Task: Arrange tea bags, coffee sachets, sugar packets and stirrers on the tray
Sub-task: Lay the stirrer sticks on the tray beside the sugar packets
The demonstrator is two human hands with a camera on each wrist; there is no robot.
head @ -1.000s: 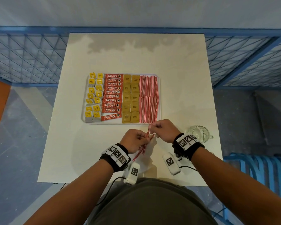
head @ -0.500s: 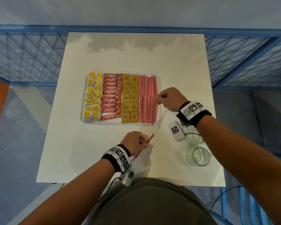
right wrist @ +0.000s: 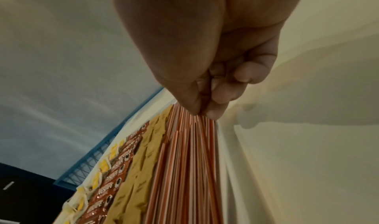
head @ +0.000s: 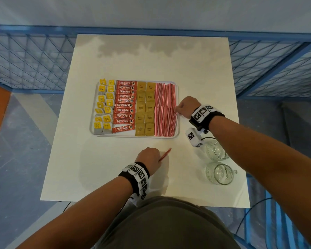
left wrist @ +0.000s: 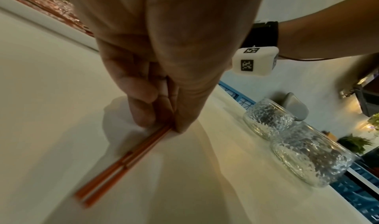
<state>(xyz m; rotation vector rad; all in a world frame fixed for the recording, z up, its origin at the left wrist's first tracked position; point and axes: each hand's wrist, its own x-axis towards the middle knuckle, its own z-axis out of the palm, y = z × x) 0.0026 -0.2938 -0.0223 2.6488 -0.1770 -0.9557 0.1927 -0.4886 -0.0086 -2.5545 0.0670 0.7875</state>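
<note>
Now that my right hand point(head: 186, 108) has carried one stirrer to the tray's point(head: 177, 123) three-o'clock edge, thumb and fingertip pinched, my left hand point(head: 148, 156) grips two spare stirrers point(head: 165, 154).

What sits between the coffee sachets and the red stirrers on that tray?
Two columns of brown sugar packets fill that gap, between sachets and stirrers; the head view shows it.

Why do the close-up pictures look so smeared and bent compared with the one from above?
Head view: sharp and evenly lit, though the wide lens bows the table edges. Left wrist view: the stirrers held by the left hand are streaked with blur, and the glass jars lean. Right wrist view: dimmer, the tray's stirrers fan out and smear below the right hand.
</note>
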